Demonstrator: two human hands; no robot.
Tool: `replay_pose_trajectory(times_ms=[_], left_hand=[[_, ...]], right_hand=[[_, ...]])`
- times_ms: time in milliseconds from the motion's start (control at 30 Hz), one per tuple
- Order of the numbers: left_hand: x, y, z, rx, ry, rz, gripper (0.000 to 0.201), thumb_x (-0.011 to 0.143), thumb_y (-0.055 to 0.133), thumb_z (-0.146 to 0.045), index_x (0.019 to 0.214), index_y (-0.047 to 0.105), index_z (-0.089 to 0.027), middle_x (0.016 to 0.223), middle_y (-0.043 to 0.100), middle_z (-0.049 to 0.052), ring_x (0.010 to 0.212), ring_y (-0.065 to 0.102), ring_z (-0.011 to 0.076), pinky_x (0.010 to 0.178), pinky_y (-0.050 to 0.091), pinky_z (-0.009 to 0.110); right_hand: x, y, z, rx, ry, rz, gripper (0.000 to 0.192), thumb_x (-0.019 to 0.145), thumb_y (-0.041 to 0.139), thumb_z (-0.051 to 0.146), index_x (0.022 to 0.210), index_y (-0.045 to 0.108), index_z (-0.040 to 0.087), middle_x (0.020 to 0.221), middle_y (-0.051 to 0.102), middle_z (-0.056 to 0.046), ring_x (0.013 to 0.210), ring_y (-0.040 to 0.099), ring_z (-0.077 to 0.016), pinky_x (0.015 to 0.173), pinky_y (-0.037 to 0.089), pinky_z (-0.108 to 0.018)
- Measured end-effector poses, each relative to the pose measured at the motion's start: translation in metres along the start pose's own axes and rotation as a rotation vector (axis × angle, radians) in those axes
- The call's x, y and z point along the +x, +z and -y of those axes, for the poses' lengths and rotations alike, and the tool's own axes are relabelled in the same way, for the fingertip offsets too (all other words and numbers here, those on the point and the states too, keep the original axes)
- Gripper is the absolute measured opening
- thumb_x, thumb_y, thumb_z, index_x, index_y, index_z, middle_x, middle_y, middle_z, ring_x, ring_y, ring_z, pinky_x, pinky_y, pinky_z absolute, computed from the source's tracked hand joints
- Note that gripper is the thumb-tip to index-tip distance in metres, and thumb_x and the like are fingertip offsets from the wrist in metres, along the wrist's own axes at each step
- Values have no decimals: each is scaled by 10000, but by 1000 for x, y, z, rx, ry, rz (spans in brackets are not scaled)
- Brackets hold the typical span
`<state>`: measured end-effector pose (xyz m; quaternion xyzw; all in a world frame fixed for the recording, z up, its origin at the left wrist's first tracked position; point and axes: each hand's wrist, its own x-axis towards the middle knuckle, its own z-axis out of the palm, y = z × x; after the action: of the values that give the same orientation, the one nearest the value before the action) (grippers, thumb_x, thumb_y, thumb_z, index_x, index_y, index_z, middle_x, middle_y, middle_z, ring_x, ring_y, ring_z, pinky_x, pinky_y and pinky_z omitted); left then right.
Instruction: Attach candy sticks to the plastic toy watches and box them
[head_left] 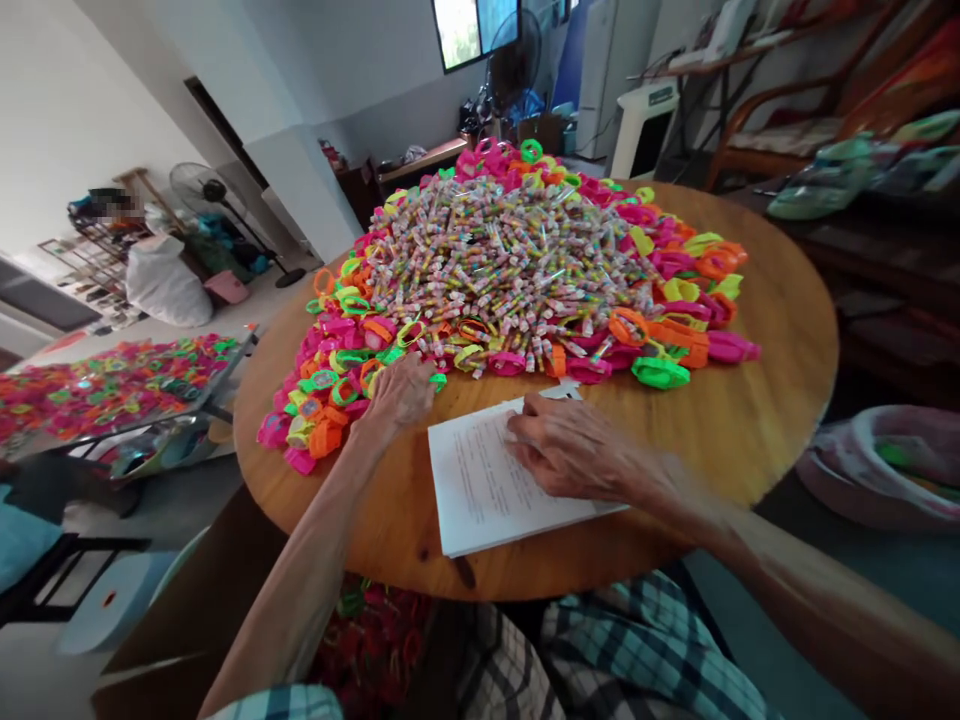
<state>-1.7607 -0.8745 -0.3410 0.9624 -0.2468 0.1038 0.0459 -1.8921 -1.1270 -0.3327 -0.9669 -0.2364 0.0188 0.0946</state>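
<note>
My left hand (405, 392) reaches to the near edge of a heap of plastic toy watches (322, 380) in pink, orange, yellow and green. Its fingers point down among them, beside a bit of green plastic, and the fingertips are partly hidden. My right hand (566, 445) rests over a stack of white printed paper (480, 480), fingers curled in and closed; whatever they hold, if anything, is hidden. On top of the watches lies a big pile of small wrapped candy rolls (502, 260), just beyond both hands.
The round wooden table (780, 330) carries everything. At left, a lower table holds more colourful watches (120, 385), with a person's sleeve (26, 540) near it. A lined tub (885, 470) stands at right. Below the table edge is a box of watches (375, 640).
</note>
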Motion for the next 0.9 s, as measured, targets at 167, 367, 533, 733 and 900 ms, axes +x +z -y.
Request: replay_pose_trajectory(times_ms=[167,367,533,733,900], left_hand=[[-5,10,-2,-456,10,-107,133,872,646,-326,840,614,-201,799,655,43,731,665,195,674,547,310],[-28,32,-22,-1004,-113,-160,390,854,683,-284,1228,631,-187,913,739,31,697,723,156,673,627,294],[-48,27,-23,-857,52,-132,289,901,610,-170,1181,678,-180,1047,755,74,946,748,179,920,611,348],[-61,21,-13,-768,64,-126,426,881,659,-159,1303,674,-215,1119,764,65,1022,736,183,949,606,344],[-55,13,-27,-1062,-240,-243,269,857,748,-291,1097,778,-174,882,789,43,749,742,169,747,638,327]], right_hand=[[5,5,-4,-8,72,-51,211,1011,475,171,1088,668,137,1063,701,-129,902,666,-242,683,329,-344],[7,13,-8,21,92,-107,199,973,461,114,1090,619,142,1003,707,-112,838,643,-229,645,274,-357],[5,22,-13,-7,59,-156,181,1017,453,180,1111,604,145,1070,704,-108,860,637,-234,656,265,-364],[7,19,-10,3,91,-126,212,1026,435,179,1122,618,131,1079,706,-122,871,639,-237,664,272,-366],[6,16,-9,29,88,-127,244,1035,435,191,1132,644,111,1088,704,-132,889,642,-241,681,288,-369]])
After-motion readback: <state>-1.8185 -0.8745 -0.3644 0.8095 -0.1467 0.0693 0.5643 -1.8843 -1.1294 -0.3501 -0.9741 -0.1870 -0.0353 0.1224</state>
